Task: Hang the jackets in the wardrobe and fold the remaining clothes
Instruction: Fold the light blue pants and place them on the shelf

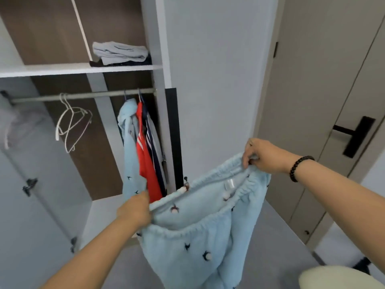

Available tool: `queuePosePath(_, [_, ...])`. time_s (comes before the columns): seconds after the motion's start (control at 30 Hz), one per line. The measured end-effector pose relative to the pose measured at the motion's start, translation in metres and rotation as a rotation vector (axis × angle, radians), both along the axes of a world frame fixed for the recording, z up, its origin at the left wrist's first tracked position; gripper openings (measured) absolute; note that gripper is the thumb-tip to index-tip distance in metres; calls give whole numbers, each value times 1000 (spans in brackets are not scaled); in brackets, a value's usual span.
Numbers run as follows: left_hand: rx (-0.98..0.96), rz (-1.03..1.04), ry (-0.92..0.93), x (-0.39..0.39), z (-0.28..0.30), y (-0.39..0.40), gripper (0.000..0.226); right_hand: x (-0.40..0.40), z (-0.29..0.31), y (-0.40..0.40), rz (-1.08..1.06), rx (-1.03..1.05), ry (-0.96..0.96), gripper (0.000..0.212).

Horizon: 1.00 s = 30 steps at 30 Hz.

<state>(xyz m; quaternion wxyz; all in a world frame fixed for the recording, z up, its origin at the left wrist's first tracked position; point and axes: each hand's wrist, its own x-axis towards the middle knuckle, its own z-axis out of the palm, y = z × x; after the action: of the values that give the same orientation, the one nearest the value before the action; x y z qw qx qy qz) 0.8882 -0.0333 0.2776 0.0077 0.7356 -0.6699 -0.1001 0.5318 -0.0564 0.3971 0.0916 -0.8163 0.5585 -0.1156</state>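
I hold up light blue fleece trousers with small dark and white pom-poms by their elastic waistband, in front of the open wardrobe. My left hand grips the waistband's left end. Higher up, my right hand pinches its right end; a black bead bracelet is on that wrist. The legs hang down out of the bottom of the view. On the wardrobe rail hang a light blue jacket, a red jacket and dark striped garments, bunched at the right end.
Empty white hangers hang further left on the rail. Folded grey and dark clothes lie on the shelf above. The wardrobe door stands open at left. A closed door with a black handle is at right.
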Motion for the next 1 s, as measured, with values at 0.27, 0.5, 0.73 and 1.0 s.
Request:
queuePosePath(0.27, [160, 662, 1217, 78, 43, -7, 11, -8, -16, -61, -5, 28, 98, 38])
queuePosePath(0.5, [-426, 545, 1128, 52, 89, -16, 22, 23, 3, -89, 54, -109, 110, 47])
queuePosePath(0.73, [-551, 409, 1054, 5, 115, -3, 14, 107, 1, -44, 266, -54, -235, 30])
queuePosePath(1.0, [-589, 473, 904, -7, 106, -5, 14, 197, -98, 39, 514, 615, -554, 51])
